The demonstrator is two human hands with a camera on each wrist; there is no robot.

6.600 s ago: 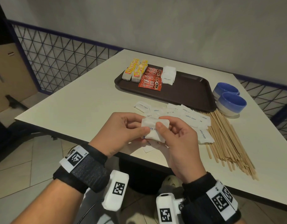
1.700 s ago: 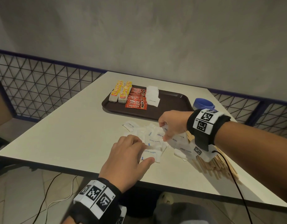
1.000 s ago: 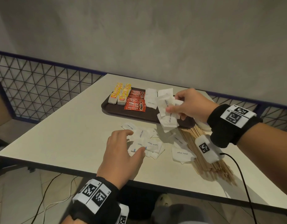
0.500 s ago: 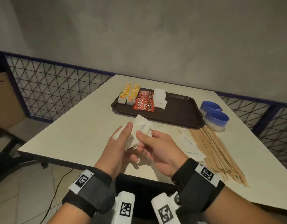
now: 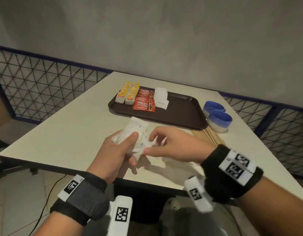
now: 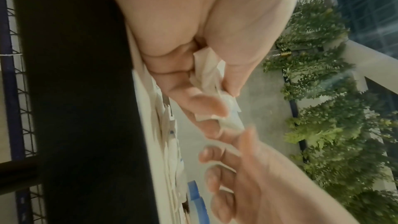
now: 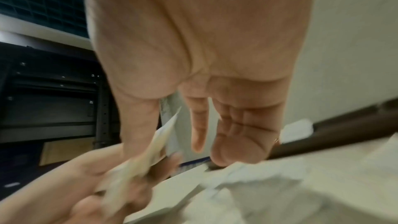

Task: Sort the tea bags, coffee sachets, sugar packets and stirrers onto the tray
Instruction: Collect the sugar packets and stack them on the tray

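One worktop [image 5: 65, 133] carries everything. Brown tray [image 5: 181, 109] sits at its far side, taken as landmark. On the tray's left part, left to right: tea bags [image 5: 126, 96], coffee sachets [image 5: 144, 102], sugar packets [image 5: 161, 97]. Two blue bowls [image 5: 218, 116] just right of the tray; stirrers [image 5: 208, 135] in front of its right corner. Left hand [image 5: 115, 154] grip clenched round a bundle of sugar packets [image 5: 135, 132] in front of the tray; right hand [image 5: 174, 147] grip pinches that bundle's edge.
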